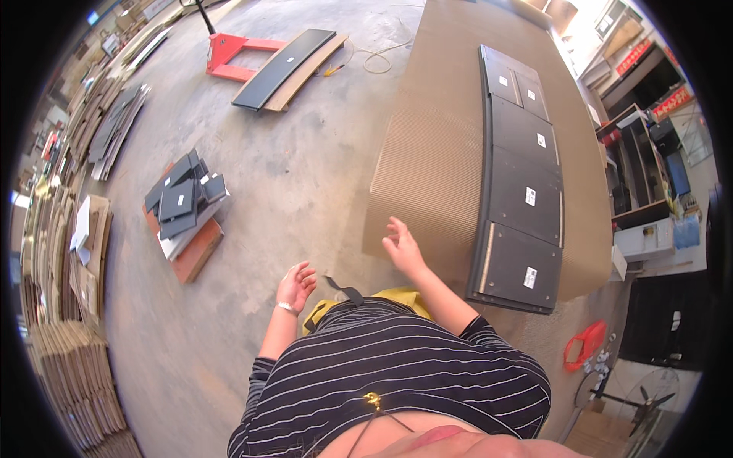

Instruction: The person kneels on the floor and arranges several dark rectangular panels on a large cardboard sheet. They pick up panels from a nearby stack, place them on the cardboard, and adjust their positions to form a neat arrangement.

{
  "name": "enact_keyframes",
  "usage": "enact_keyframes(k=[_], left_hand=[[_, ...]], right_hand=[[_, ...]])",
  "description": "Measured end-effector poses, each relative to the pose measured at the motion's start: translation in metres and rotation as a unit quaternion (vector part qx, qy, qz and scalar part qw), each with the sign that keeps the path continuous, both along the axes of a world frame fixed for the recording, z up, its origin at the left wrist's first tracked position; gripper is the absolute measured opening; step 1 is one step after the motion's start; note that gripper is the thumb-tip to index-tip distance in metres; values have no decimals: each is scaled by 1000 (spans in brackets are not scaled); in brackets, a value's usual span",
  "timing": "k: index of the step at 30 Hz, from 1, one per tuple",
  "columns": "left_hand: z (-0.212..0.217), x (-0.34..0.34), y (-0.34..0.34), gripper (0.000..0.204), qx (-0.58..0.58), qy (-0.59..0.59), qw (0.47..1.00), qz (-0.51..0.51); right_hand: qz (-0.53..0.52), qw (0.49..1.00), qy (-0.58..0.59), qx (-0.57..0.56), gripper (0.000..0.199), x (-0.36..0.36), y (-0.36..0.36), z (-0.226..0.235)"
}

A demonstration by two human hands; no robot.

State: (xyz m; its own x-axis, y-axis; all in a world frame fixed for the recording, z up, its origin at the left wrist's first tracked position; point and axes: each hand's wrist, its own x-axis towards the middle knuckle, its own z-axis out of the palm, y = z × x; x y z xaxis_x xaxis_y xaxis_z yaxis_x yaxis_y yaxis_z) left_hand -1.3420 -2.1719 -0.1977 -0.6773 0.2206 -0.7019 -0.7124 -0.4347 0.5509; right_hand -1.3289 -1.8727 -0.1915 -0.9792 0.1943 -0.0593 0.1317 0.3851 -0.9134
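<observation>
The left hand and right hand are hovering empty, fingers loosely parted, while the black panels are lying in a row on corrugated cardboard to the right, which is probably cushioning their undersides against scratches.

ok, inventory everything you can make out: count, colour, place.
corrugated sheet: one, brown, right of centre
flat panels: several, black, on that sheet
pallet jack: one, red, upper left
long boards: two, dark grey and brown, by the jack
small panels: several, dark grey, piled left
flattened cartons: many, brown, left edge
fan: one, dark, lower right
concrete floor: one, grey, centre
striped top: one, black-and-white, lower centre
left hand: one, bare, lower centre
right hand: one, bare, centre
</observation>
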Motion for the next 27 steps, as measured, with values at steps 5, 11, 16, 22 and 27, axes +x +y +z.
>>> enact_keyframes(k=[5,11,16,22,27], left_hand=[[-8,-58,-58,30,-12,-2,1000,4],[-39,-152,-54,30,12,-28,999,-14],[-105,-226,-106,29,-148,-8,987,-54],[-155,-293,-229,19,-433,-98,879,-174],[-161,-386,-246,18,-445,-145,858,-210]], right_hand=[[-157,986,4,46,54,-68,2,-24],[-248,967,2,60,51,-128,2,-48],[-238,971,4,-35,48,-228,-14,-74],[-15,996,-58,-64,39,-389,-72,-64],[187,978,-82,36,32,-482,-91,-26]])
